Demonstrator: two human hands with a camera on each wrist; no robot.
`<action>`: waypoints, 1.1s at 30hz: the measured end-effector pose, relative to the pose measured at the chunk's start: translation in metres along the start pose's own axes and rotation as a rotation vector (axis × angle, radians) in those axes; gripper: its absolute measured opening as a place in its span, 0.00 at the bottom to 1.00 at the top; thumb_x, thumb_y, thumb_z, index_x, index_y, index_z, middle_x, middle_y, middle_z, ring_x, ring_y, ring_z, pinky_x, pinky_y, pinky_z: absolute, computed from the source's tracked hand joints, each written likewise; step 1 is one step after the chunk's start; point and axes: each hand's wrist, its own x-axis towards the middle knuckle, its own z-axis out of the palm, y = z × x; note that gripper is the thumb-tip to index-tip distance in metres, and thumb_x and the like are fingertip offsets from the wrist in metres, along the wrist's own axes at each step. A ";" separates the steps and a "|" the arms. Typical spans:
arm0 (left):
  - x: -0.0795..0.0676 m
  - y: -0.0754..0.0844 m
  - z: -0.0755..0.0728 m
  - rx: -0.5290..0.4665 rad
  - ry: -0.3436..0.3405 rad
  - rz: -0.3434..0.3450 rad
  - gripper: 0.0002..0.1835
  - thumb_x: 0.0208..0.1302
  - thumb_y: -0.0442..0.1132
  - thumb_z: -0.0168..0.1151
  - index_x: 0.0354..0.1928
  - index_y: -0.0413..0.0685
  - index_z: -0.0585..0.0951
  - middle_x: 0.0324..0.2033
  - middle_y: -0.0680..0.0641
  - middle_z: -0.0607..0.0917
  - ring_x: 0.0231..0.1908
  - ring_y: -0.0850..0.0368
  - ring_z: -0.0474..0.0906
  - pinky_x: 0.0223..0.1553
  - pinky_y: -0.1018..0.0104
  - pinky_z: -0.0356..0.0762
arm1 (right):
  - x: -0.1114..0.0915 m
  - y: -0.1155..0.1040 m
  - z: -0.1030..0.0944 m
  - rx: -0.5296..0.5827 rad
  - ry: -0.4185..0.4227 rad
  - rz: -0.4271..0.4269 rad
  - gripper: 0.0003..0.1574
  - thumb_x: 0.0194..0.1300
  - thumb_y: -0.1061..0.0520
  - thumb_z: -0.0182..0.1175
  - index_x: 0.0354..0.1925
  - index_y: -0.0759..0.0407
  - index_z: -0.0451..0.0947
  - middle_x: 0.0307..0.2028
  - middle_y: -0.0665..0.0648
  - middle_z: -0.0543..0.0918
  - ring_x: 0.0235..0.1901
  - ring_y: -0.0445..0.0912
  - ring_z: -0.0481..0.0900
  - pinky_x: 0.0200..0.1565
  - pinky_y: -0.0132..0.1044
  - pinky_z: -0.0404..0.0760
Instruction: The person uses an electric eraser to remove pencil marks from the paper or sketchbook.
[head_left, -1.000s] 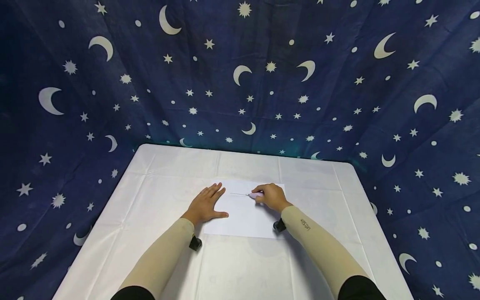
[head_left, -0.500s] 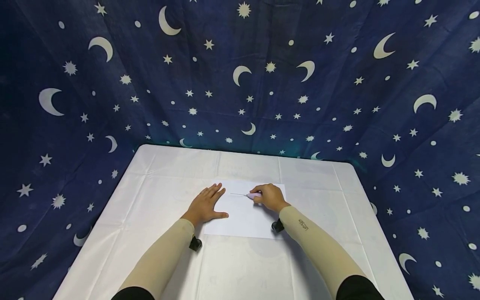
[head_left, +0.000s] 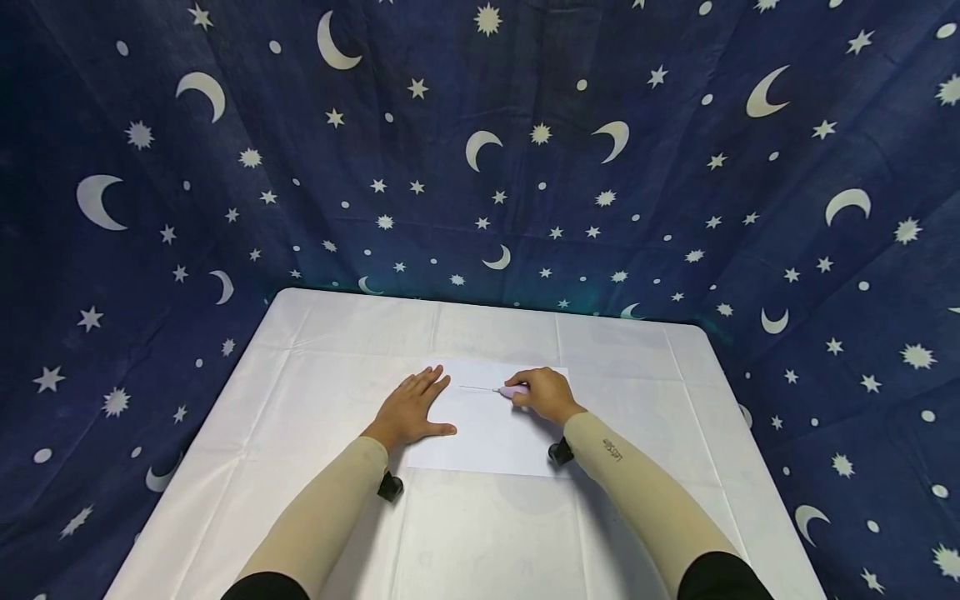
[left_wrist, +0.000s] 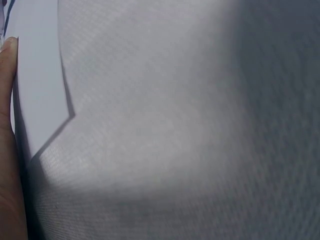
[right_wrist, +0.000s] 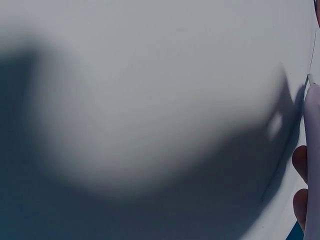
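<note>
A sheet of white paper (head_left: 480, 446) lies on the table. The left hand (head_left: 411, 410) rests flat on its left part, fingers spread and thumb pointing right. The right hand (head_left: 546, 393) grips a lavender utility knife (head_left: 513, 391), its narrow tip on the paper and pointing left. A thin straight line (head_left: 476, 387) runs left from the tip. In the right wrist view, the knife's thick body (right_wrist: 313, 125) and small pale tip (right_wrist: 310, 78) show at the right edge, with fingertips beside it. The left wrist view shows the left thumb (left_wrist: 7, 80) beside a paper corner (left_wrist: 42, 90).
A white cloth (head_left: 330, 333) with fold creases covers the table. Dark blue fabric (head_left: 435, 150) with moons and stars hangs behind and at both sides. Small black wrist cameras (head_left: 391, 487) sit under the beige sleeves.
The right hand and the knife shift slightly left, then slightly back right along the line. The left hand stays in place on the paper.
</note>
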 end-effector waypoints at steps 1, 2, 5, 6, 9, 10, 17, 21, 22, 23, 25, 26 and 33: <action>0.000 0.000 0.000 -0.001 -0.002 -0.002 0.57 0.54 0.80 0.52 0.78 0.54 0.53 0.78 0.50 0.48 0.77 0.51 0.42 0.76 0.52 0.43 | 0.001 0.000 0.001 0.000 0.001 -0.005 0.16 0.54 0.54 0.72 0.45 0.46 0.88 0.45 0.52 0.88 0.44 0.46 0.84 0.49 0.43 0.81; -0.001 0.000 -0.001 -0.002 -0.006 -0.004 0.57 0.54 0.80 0.52 0.78 0.55 0.53 0.78 0.50 0.48 0.77 0.52 0.42 0.77 0.53 0.43 | 0.001 -0.001 0.001 0.001 0.003 -0.010 0.16 0.54 0.54 0.72 0.45 0.46 0.88 0.45 0.52 0.88 0.44 0.46 0.84 0.49 0.43 0.81; 0.000 0.001 -0.001 -0.002 -0.008 -0.005 0.57 0.54 0.79 0.52 0.78 0.55 0.52 0.78 0.51 0.47 0.78 0.52 0.42 0.77 0.53 0.42 | 0.003 -0.003 0.003 0.002 0.005 -0.015 0.17 0.54 0.54 0.72 0.45 0.46 0.88 0.45 0.51 0.88 0.44 0.46 0.84 0.48 0.43 0.81; 0.000 0.001 -0.001 0.000 -0.008 -0.003 0.57 0.54 0.79 0.52 0.78 0.55 0.52 0.78 0.51 0.47 0.77 0.52 0.42 0.77 0.53 0.43 | 0.003 -0.004 0.003 0.000 0.004 -0.014 0.17 0.54 0.54 0.72 0.45 0.46 0.88 0.45 0.51 0.88 0.44 0.46 0.84 0.49 0.43 0.81; 0.001 0.000 -0.001 -0.002 -0.007 0.001 0.57 0.54 0.79 0.51 0.78 0.55 0.52 0.78 0.50 0.47 0.77 0.52 0.42 0.77 0.52 0.43 | 0.005 -0.007 0.004 0.001 -0.005 -0.001 0.17 0.55 0.53 0.73 0.45 0.46 0.88 0.46 0.51 0.88 0.44 0.46 0.84 0.50 0.43 0.81; 0.001 0.000 -0.001 -0.004 -0.008 0.001 0.57 0.54 0.79 0.51 0.78 0.55 0.52 0.78 0.50 0.47 0.78 0.52 0.42 0.77 0.52 0.42 | 0.005 -0.008 0.004 0.003 -0.007 0.001 0.17 0.55 0.53 0.73 0.45 0.46 0.88 0.46 0.51 0.88 0.45 0.46 0.84 0.51 0.43 0.81; 0.000 0.000 0.001 -0.013 0.008 0.000 0.56 0.54 0.80 0.51 0.78 0.54 0.53 0.78 0.50 0.48 0.77 0.51 0.43 0.76 0.52 0.44 | 0.005 -0.010 0.005 0.007 0.004 -0.018 0.16 0.55 0.53 0.73 0.44 0.46 0.88 0.44 0.51 0.88 0.43 0.46 0.84 0.48 0.43 0.81; -0.001 -0.001 0.001 -0.018 0.022 -0.001 0.56 0.54 0.79 0.52 0.78 0.54 0.54 0.78 0.50 0.50 0.77 0.51 0.44 0.76 0.51 0.46 | 0.004 -0.008 0.003 -0.005 -0.007 -0.003 0.16 0.55 0.53 0.72 0.45 0.45 0.88 0.45 0.50 0.88 0.45 0.46 0.84 0.49 0.42 0.81; -0.001 -0.001 0.001 -0.020 0.018 -0.003 0.56 0.54 0.79 0.52 0.78 0.54 0.54 0.78 0.50 0.49 0.77 0.51 0.44 0.76 0.52 0.45 | 0.004 -0.007 0.002 -0.008 -0.009 0.003 0.16 0.55 0.53 0.72 0.45 0.45 0.88 0.46 0.50 0.88 0.45 0.46 0.84 0.49 0.42 0.80; -0.001 -0.001 0.001 -0.022 0.014 -0.003 0.56 0.54 0.79 0.52 0.78 0.54 0.54 0.78 0.50 0.49 0.77 0.51 0.44 0.76 0.51 0.45 | 0.003 -0.006 0.002 -0.009 -0.007 0.005 0.16 0.55 0.54 0.72 0.45 0.45 0.88 0.45 0.50 0.88 0.44 0.45 0.84 0.49 0.42 0.80; -0.001 -0.001 0.000 -0.020 -0.001 -0.007 0.57 0.54 0.79 0.52 0.78 0.55 0.53 0.78 0.50 0.48 0.77 0.51 0.43 0.76 0.52 0.44 | 0.002 -0.006 0.000 -0.002 -0.009 0.009 0.17 0.55 0.54 0.72 0.45 0.46 0.88 0.45 0.51 0.88 0.44 0.46 0.84 0.48 0.42 0.81; -0.001 -0.001 -0.001 -0.013 -0.014 -0.011 0.57 0.54 0.80 0.51 0.78 0.55 0.52 0.78 0.51 0.47 0.78 0.52 0.41 0.77 0.52 0.42 | 0.001 -0.005 0.000 0.002 -0.008 0.007 0.17 0.55 0.55 0.72 0.45 0.46 0.88 0.45 0.51 0.88 0.44 0.46 0.84 0.48 0.43 0.81; -0.001 0.000 -0.003 0.001 -0.023 -0.009 0.57 0.54 0.80 0.50 0.78 0.55 0.52 0.78 0.51 0.47 0.78 0.52 0.41 0.77 0.52 0.43 | 0.001 -0.006 0.001 0.014 0.000 -0.013 0.17 0.54 0.54 0.73 0.45 0.46 0.88 0.45 0.51 0.88 0.44 0.46 0.84 0.48 0.43 0.81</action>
